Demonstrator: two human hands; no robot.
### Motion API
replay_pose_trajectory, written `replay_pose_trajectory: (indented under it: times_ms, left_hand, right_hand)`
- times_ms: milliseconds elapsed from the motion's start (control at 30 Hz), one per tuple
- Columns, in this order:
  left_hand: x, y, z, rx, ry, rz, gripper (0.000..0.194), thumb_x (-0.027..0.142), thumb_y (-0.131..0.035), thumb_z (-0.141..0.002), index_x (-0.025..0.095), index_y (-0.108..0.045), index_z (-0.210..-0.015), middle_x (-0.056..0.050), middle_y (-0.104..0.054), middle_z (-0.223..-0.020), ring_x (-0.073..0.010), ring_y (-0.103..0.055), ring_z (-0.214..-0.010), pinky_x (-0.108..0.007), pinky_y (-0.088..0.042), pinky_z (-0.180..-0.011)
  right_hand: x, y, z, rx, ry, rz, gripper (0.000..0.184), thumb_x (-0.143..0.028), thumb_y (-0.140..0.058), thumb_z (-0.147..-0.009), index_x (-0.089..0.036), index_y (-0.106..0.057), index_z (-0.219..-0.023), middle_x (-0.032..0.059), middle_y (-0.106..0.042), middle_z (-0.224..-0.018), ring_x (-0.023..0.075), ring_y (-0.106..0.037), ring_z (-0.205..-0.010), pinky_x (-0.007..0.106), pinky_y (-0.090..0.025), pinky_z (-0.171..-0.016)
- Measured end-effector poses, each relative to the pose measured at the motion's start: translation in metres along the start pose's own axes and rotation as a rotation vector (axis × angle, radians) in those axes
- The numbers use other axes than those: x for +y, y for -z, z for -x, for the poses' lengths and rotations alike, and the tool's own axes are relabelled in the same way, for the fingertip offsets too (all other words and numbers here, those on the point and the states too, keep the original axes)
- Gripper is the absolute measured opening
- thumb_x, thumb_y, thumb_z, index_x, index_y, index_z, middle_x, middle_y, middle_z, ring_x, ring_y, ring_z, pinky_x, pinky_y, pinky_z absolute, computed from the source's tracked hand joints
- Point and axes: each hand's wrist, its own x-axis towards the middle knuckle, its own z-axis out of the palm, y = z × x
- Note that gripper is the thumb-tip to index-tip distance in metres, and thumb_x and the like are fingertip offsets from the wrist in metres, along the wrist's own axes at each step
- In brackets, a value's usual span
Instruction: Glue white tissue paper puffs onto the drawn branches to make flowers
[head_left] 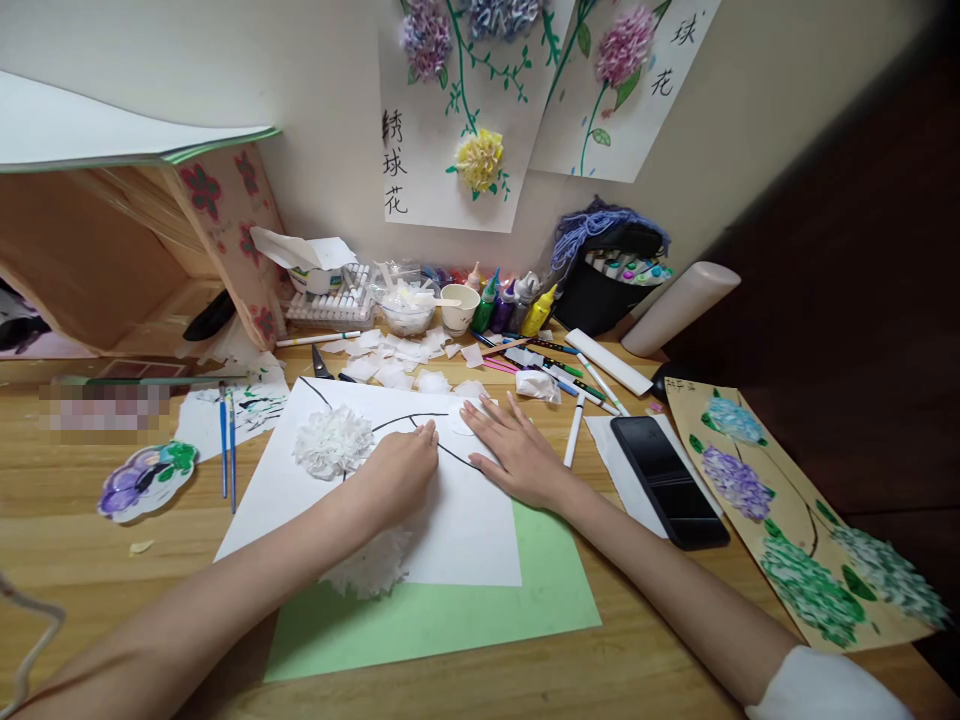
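Observation:
A white sheet of paper (465, 520) with drawn black stems lies on a green sheet (450, 610) on the wooden desk. My left hand (401, 470) rests on the white sheet with its fingers curled under, beside a white tissue flower (331, 440). My right hand (510, 450) lies flat on the sheet, fingers spread, fingertips by a small white paper piece (463, 420). A second white tissue flower (373, 565) shows under my left forearm.
A black phone (667, 480) lies to the right, next to a painted flower sheet (795, 520). Markers (577, 385), paint bottles (514, 305), a cup (460, 308), tissue scraps (390, 360), scissors (322, 365) and two brushes (227, 440) surround the sheet. A purple cut-out (146, 480) lies at the left.

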Motion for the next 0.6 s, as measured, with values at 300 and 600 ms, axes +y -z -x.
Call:
replay_pose_trajectory:
  times_ms: [300, 600]
  left_hand:
    - [-0.0005, -0.0026, -0.0007, 0.005, 0.003, -0.008, 0.052, 0.000, -0.038, -0.073, -0.002, -0.047, -0.124, -0.027, -0.043, -0.132, -0.0270, -0.061, -0.101, -0.035, -0.050, -0.081]
    - [0.0014, 0.0012, 0.0004, -0.012, 0.005, -0.025, 0.051, 0.000, -0.037, -0.073, -0.004, -0.046, -0.124, -0.027, -0.042, -0.133, -0.0266, -0.062, -0.098, -0.033, -0.049, -0.078]
  right_hand:
    - [0.0025, 0.0013, 0.0016, -0.014, -0.018, -0.039, 0.058, -0.043, -0.033, -0.091, -0.028, -0.014, -0.144, 0.0003, -0.026, -0.149, 0.0227, -0.010, -0.140, 0.052, -0.017, -0.111]
    - [0.0018, 0.0000, 0.0007, -0.003, -0.053, -0.023, 0.052, -0.042, -0.031, -0.092, -0.028, -0.023, -0.142, 0.0005, -0.035, -0.145, 0.0246, -0.014, -0.139, 0.057, -0.010, -0.111]
